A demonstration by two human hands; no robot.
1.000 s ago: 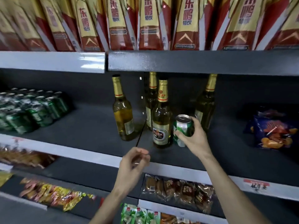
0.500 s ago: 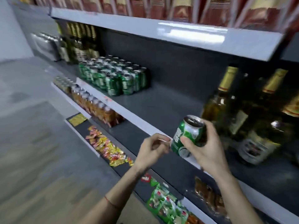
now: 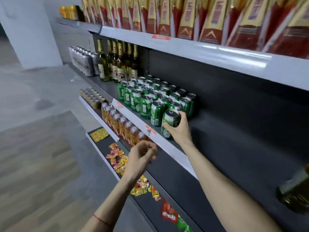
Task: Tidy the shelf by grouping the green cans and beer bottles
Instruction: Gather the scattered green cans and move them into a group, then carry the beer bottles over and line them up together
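Observation:
My right hand (image 3: 179,129) grips a green can (image 3: 169,122) and holds it upright at the near end of the block of green cans (image 3: 150,96) on the middle shelf (image 3: 168,147). Whether the can's base rests on the shelf I cannot tell. A row of beer bottles (image 3: 117,64) with gold necks stands beyond the cans, further left. Part of another beer bottle (image 3: 294,193) shows blurred at the right edge. My left hand (image 3: 142,155) hovers below the shelf's front edge, fingers curled loosely with nothing in it.
Red and gold cartons (image 3: 200,17) fill the top shelf. Silver can packs (image 3: 82,61) sit past the bottles. Orange drink bottles (image 3: 122,123) line the shelf below, with snack packets (image 3: 117,158) on the lowest one. Grey floor (image 3: 33,148) lies to the left.
I lifted the green can from beside the beer bottles on the right and carried it left to the group of green cans. My view swung left with it. My left hand stayed low.

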